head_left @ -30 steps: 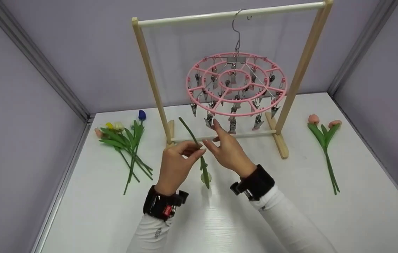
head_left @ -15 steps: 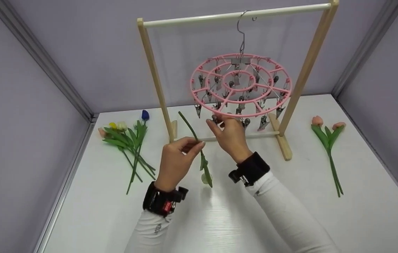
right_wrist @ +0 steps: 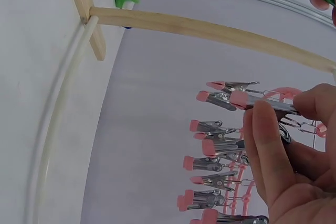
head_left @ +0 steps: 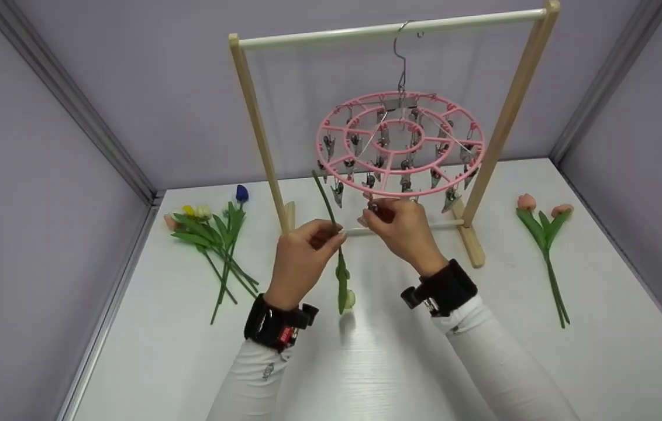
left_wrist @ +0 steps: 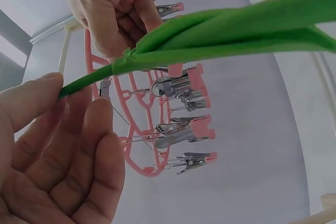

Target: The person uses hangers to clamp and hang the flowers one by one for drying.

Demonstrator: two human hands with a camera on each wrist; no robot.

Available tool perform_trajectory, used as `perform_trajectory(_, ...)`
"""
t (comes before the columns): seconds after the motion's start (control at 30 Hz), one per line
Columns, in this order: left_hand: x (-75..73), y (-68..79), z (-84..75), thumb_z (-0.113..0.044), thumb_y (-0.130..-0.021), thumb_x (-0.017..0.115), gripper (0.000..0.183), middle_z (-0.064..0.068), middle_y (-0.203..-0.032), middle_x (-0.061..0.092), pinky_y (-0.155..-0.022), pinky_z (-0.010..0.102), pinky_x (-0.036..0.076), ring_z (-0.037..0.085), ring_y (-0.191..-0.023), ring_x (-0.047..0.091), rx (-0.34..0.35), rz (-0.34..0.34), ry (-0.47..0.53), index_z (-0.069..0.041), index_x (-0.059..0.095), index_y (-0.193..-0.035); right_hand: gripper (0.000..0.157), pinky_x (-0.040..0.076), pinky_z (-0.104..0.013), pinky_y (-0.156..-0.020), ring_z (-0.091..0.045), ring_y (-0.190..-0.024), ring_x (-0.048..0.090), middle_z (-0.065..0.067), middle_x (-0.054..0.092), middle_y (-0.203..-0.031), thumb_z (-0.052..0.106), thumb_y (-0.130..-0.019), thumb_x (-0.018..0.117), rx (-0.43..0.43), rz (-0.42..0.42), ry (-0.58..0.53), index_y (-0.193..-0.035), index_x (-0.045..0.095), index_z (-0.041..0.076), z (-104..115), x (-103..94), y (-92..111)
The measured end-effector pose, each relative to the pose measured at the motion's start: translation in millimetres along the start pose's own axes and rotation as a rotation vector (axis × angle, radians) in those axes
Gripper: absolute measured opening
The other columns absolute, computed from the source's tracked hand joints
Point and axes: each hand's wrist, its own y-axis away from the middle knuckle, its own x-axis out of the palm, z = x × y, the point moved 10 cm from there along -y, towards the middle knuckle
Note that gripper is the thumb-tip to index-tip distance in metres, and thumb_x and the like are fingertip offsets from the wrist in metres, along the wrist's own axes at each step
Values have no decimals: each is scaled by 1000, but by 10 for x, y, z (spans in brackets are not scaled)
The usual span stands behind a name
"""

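Note:
My left hand [head_left: 303, 257] pinches the green stem of a pale artificial tulip [head_left: 342, 280] between thumb and fingers. The flower hangs bloom-down, its stem end pointing up toward the hanger. My right hand [head_left: 408, 231] pinches a metal clip [right_wrist: 257, 103] with pink tips at the near edge of the round pink hanger [head_left: 389, 192]. In the right wrist view, thumb and fingers lie on either side of this clip; whether its jaws are spread I cannot tell. Other clips [left_wrist: 181, 135] dangle from the rings. Stem and clip are apart.
A wooden stand [head_left: 254, 117] with a white top bar [head_left: 319, 35] carries the hanger by its metal hook. Several artificial tulips [head_left: 214, 234] lie on the white table [head_left: 150, 362] at left. A pair of pink tulips [head_left: 547, 251] lies at right.
My right hand has moved up to the hanger and taken hold of a clip. The hanger has turned somewhat. My left hand has raised the tulip slightly, its stem now nearer the hanger.

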Motion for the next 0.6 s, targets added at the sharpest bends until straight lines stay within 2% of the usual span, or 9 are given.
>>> perform_trajectory(0.17,21,-35,22,-15,-89,76,10,-2,-80,72,-63,27,54,8,-68,65,-24,1,0,-6,75,-94,19,50,-29,-62,-14,-70,64,-4,70,-81,15,-99,64,24,19,-29,-105,73,0,-60,-68,71)
perform_trajectory(0.33,49,-76,36,-17,-89,77,10,-2,-82,72,-63,27,54,7,-68,65,-50,3,-8,-8,75,-93,17,56,-30,-67,-21,-74,69,-12,71,-86,5,-97,64,98,-33,-94,-107,70,-7,-173,-122,125)
perform_trajectory(0.43,75,-108,25,-18,-89,77,10,-3,-82,72,-63,26,54,5,-69,65,-52,2,-18,-9,75,-92,17,57,-29,-69,-26,-75,70,-17,71,-90,0,-96,62,160,-89,-200,-108,69,-11,-285,-147,164)
perform_trajectory(0.6,112,-165,-2,-22,-89,77,13,-3,-83,74,-65,26,54,4,-71,66,-55,10,-60,-10,75,-93,19,57,-30,-73,-23,-78,71,-23,70,-96,-4,-97,58,234,-173,-404,-113,67,-13,-432,-150,248)
